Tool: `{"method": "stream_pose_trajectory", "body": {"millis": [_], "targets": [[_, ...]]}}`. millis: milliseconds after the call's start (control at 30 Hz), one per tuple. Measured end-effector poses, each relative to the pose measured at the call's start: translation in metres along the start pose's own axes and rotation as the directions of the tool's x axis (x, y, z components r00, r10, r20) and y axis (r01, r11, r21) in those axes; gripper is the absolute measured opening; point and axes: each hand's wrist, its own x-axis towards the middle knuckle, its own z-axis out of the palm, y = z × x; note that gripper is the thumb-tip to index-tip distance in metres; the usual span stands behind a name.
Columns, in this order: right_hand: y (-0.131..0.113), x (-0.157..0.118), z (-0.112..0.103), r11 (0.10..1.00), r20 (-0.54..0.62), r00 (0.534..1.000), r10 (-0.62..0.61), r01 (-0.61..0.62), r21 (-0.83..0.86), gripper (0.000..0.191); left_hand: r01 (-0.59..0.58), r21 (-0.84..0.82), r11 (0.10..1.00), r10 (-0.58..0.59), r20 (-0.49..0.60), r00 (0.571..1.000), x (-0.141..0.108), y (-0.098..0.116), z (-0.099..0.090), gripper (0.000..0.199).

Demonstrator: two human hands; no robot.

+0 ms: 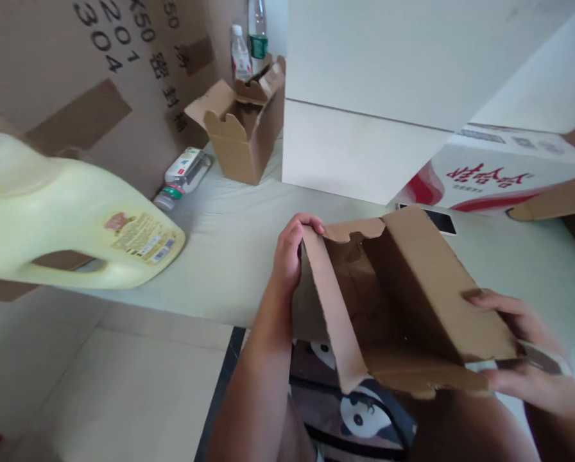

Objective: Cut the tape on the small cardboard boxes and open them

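Observation:
An open brown cardboard box (441,289) is tilted in front of me with its flaps spread, its inside facing up toward the camera. My left hand (294,247) has its fingers closed over the upper left corner of the box, at a flap. At the lower right corner, my right hand (523,346) grips the box, thumb and fingers on either side of it. Something pale and strap-like shows beside the right fingers, too unclear to name. The inside of the box appears bare, though its deeper part is dark.
A large yellow jug (90,218) lies at left. A smaller open box (242,147), a lying bottle (184,173) and upright bottles (242,54) stand farther back. Behind the box are a phone (436,220), a white block (355,154) and a red-white carton (499,167).

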Motion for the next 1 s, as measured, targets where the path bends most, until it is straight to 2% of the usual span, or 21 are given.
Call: {"method": "stream_pose_trajectory", "body": {"millis": [67, 133, 200, 267, 300, 333, 400, 433, 467, 533, 567, 633, 733, 800, 867, 900, 933, 967, 1000], "targets": [[0.001, -0.012, 0.009, 0.996, -0.036, 0.998, -0.055, 0.057, 0.065, 0.069, -0.017, -0.031, 0.999, 0.017, -0.020, 1.000, 0.003, -0.004, 0.006, 0.044], [-0.004, -0.019, 0.021, 0.994, -0.111, 0.994, -0.017, 0.029, 0.107, 0.072, -0.033, -0.058, 0.998, 0.029, -0.063, 0.998, 0.004, -0.007, 0.013, 0.045], [-0.012, -0.022, 0.034, 0.989, -0.200, 0.972, 0.120, -0.099, 0.113, 0.063, -0.049, -0.047, 0.998, 0.044, -0.105, 0.993, 0.004, -0.007, 0.020, 0.047], [-0.019, -0.020, 0.045, 0.965, -0.310, 0.913, 0.263, -0.247, 0.091, 0.047, -0.056, 0.000, 0.998, 0.056, -0.124, 0.991, 0.004, -0.006, 0.025, 0.049], [-0.022, -0.018, 0.050, 0.952, -0.345, 0.888, 0.304, -0.293, 0.085, 0.038, -0.056, 0.032, 0.998, 0.059, -0.122, 0.991, 0.003, -0.006, 0.028, 0.052], [-0.023, -0.016, 0.053, 0.950, -0.344, 0.886, 0.311, -0.302, 0.081, 0.028, -0.056, 0.067, 0.996, 0.063, -0.117, 0.991, 0.003, -0.006, 0.029, 0.054], [-0.024, -0.009, 0.055, 0.980, -0.238, 0.951, 0.195, -0.178, 0.091, 0.017, -0.056, 0.155, 0.986, 0.073, -0.108, 0.992, 0.002, -0.009, 0.030, 0.058], [-0.024, -0.005, 0.054, 0.991, -0.150, 0.985, 0.082, -0.064, 0.120, 0.018, -0.061, 0.200, 0.978, 0.083, -0.108, 0.991, 0.003, -0.010, 0.029, 0.057], [-0.023, -0.002, 0.054, 0.985, -0.067, 0.997, -0.048, 0.058, 0.165, 0.024, -0.066, 0.242, 0.968, 0.093, -0.103, 0.990, 0.003, -0.012, 0.028, 0.053], [-0.020, 0.004, 0.052, 0.934, 0.040, 0.965, -0.258, 0.239, 0.267, 0.046, -0.091, 0.318, 0.944, 0.118, -0.068, 0.991, 0.003, -0.015, 0.025, 0.041], [-0.018, 0.005, 0.052, 0.910, 0.062, 0.948, -0.311, 0.278, 0.306, 0.054, -0.120, 0.358, 0.926, 0.137, -0.023, 0.990, 0.003, -0.015, 0.023, 0.038], [-0.013, 0.004, 0.053, 0.890, 0.074, 0.939, -0.337, 0.292, 0.349, 0.055, -0.204, 0.448, 0.871, 0.167, 0.121, 0.979, 0.002, -0.015, 0.020, 0.040], [-0.008, -0.003, 0.054, 0.891, 0.059, 0.949, -0.309, 0.267, 0.366, 0.049, -0.295, 0.562, 0.773, 0.125, 0.321, 0.939, 0.000, -0.010, 0.019, 0.034], [-0.006, -0.010, 0.055, 0.905, 0.032, 0.971, -0.238, 0.209, 0.372, 0.048, -0.288, 0.589, 0.755, 0.085, 0.348, 0.934, -0.001, -0.007, 0.018, 0.028], [-0.004, -0.015, 0.058, 0.933, -0.111, 0.992, -0.063, 0.098, 0.346, 0.029, -0.249, 0.584, 0.773, 0.081, 0.298, 0.951, 0.000, -0.006, 0.015, 0.026], [-0.003, -0.016, 0.061, 0.938, -0.238, 0.970, 0.046, 0.040, 0.344, 0.018, -0.218, 0.575, 0.789, 0.091, 0.242, 0.966, 0.002, -0.006, 0.012, 0.025], [0.000, -0.017, 0.063, 0.933, -0.386, 0.911, 0.147, 0.002, 0.359, 0.014, -0.181, 0.561, 0.808, 0.103, 0.167, 0.980, 0.005, -0.006, 0.008, 0.024], [0.002, -0.018, 0.065, 0.924, -0.514, 0.827, 0.228, -0.018, 0.382, 0.018, -0.142, 0.543, 0.828, 0.119, 0.078, 0.990, 0.008, -0.007, 0.002, 0.023], [0.006, -0.019, 0.067, 0.912, -0.589, 0.754, 0.292, -0.033, 0.409, 0.023, -0.098, 0.522, 0.847, 0.126, -0.020, 0.992, 0.011, -0.008, -0.004, 0.023]]}}
